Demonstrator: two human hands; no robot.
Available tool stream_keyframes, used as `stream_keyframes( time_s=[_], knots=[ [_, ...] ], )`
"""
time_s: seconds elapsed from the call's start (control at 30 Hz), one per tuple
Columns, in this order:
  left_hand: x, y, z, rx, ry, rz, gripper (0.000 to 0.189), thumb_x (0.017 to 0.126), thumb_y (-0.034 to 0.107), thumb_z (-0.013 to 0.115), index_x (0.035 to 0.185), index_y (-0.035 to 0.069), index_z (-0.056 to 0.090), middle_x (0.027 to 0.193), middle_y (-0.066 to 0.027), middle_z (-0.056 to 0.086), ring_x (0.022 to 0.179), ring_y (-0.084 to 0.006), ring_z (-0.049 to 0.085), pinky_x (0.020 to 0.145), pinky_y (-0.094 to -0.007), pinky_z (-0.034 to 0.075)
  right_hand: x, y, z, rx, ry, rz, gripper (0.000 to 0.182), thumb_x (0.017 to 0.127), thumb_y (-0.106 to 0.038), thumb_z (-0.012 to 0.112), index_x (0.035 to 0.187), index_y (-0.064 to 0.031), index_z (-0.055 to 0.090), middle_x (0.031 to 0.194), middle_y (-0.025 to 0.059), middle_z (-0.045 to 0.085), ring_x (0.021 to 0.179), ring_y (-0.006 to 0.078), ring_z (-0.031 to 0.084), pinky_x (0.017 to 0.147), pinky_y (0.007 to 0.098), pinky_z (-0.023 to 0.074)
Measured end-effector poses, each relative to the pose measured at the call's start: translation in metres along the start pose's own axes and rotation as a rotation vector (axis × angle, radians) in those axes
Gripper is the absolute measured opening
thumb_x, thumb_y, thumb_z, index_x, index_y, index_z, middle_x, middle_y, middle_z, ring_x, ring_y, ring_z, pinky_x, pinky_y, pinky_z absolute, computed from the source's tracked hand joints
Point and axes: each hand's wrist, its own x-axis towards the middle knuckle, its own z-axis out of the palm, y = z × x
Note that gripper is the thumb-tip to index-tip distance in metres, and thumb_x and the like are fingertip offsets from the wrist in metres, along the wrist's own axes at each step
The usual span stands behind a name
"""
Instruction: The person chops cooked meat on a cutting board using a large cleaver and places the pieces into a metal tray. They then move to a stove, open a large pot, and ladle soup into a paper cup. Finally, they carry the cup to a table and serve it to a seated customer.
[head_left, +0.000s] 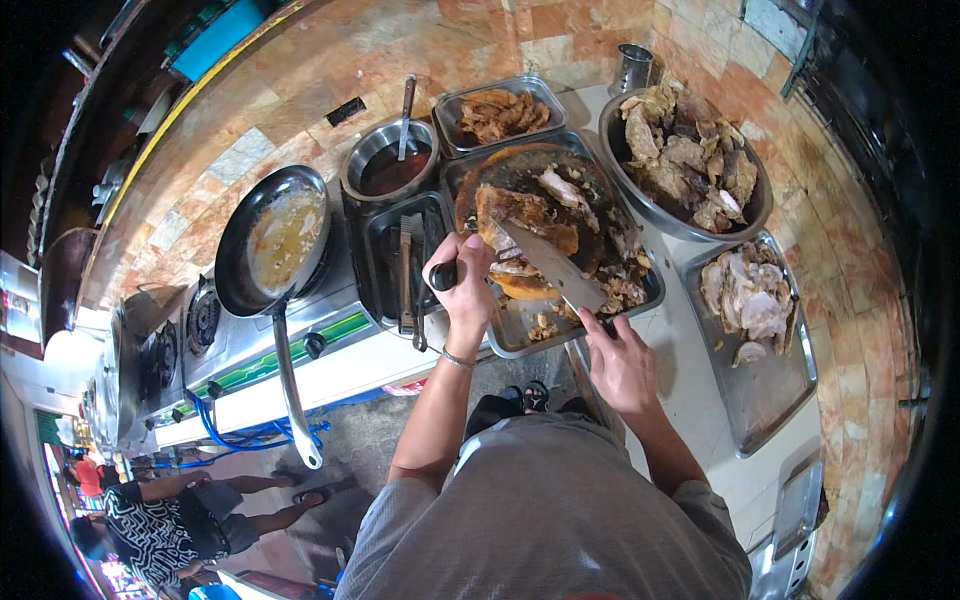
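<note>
My left hand (466, 283) is closed around a black handle (443, 276); thin metal prongs, apparently of a fork, reach from it to the meat. In my right hand (619, 367) is a wide-bladed knife (551, 264), its blade slanting across a piece of browned cooked meat (511, 208). That meat lies on a round wooden chopping board (517, 288), set in a metal tray (517, 341). A paler strip of meat (564, 187) rests farther back on the board. Chopped scraps (626, 289) gather at the tray's right side.
Left are a frying pan (289, 240) with oily residue, a pot of dark sauce (394, 169) and tongs (406, 274) in a black tray. Behind stands a tray of browned pieces (502, 112). Right are a bowl of meat (686, 161) and a sliced-meat tray (750, 300). A person (157, 525) stands lower left.
</note>
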Motion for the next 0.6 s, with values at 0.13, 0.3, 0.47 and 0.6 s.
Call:
stream_keyframes(
  time_s=[0.13,0.3,0.47,0.6],
  knots=[
    [0.003,0.002,0.002,0.016,0.021,-0.002,0.036,0.093,0.009,0.054,0.062,0.006,0.035,0.057,0.0021,0.039,0.054,-0.0059,0.033,0.048,-0.0229,0.026,0.006,-0.005,0.020,0.034,0.046,0.055,0.048,0.084,-0.012,0.062,0.131,-0.0242,0.055,0.097,0.0143,0.055,0.080,0.0311,0.063,0.066,0.0418,0.0546],
    [0.002,0.001,0.005,0.050,-0.017,0.029,0.037,0.094,0.009,0.054,0.063,0.008,0.033,0.059,0.0020,0.034,0.054,-0.0079,0.029,0.050,-0.0255,0.025,0.021,-0.013,0.027,0.052,0.106,0.078,0.041,0.087,-0.013,0.060,0.127,-0.0190,0.057,0.093,0.0147,0.057,0.077,0.0326,0.064,0.064,0.0421,0.0532],
    [0.002,-0.005,0.004,-0.035,-0.036,0.000,0.035,0.094,0.010,0.053,0.064,0.007,0.035,0.058,0.0005,0.035,0.054,-0.0093,0.031,0.050,-0.0267,0.026,0.045,-0.010,0.018,0.024,0.157,0.066,0.038,0.087,-0.014,0.060,0.125,-0.0174,0.058,0.093,0.0163,0.061,0.076,0.0338,0.065,0.064,0.0431,0.0542],
    [0.005,0.011,0.002,-0.161,-0.019,0.116,0.033,0.092,0.006,0.055,0.064,0.006,0.037,0.060,-0.0008,0.042,0.053,-0.0094,0.034,0.048,-0.0260,0.027,0.053,0.003,-0.006,0.164,0.031,0.100,0.041,0.087,-0.013,0.059,0.127,-0.0207,0.058,0.094,0.0158,0.062,0.080,0.0359,0.062,0.071,0.0446,0.0517]
  ],
)
